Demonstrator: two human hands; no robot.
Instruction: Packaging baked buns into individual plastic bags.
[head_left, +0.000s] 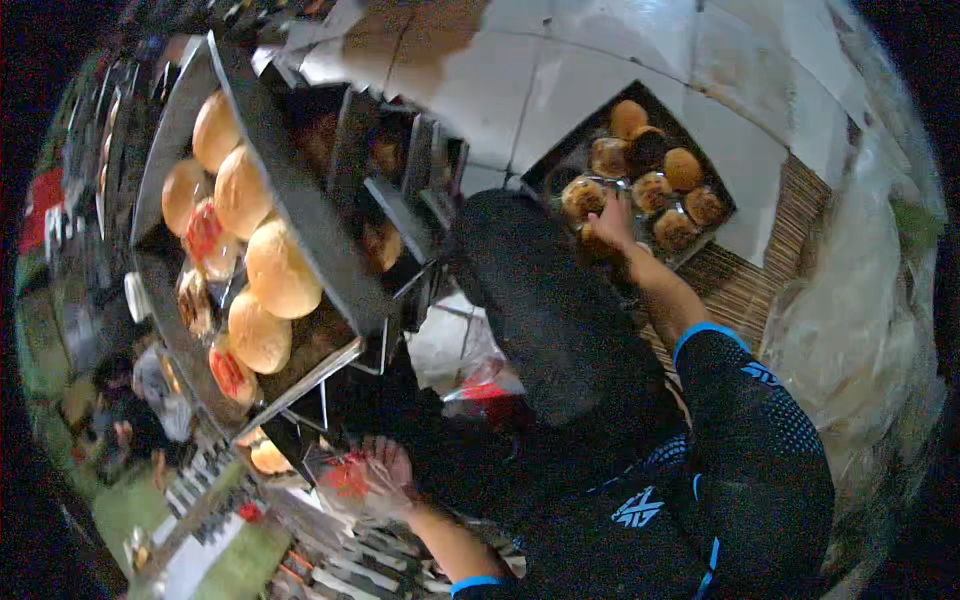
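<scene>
At the lower left, my left hand (382, 476) has its fingers spread against a clear plastic bag with red print (346, 480) and appears to hold it; blur hides the exact grip. My right hand (616, 219) reaches into a dark square tray (541, 174) on the tiled floor. Its fingers are among round browned buns with dark toppings, beside one bun (583, 197); whether they grip anything cannot be told. Plain round buns (283, 268) and several with a red topping (232, 373) lie in a large tilted metal tray (300, 247) at the left.
More dark trays (405, 217) stand in a metal rack between the two trays. A woven mat (739, 281) and crumpled clear plastic sheeting (832, 330) lie at the right. My dark-clothed leg (547, 315) is between my hands. A red-printed plastic package (487, 386) lies beside it.
</scene>
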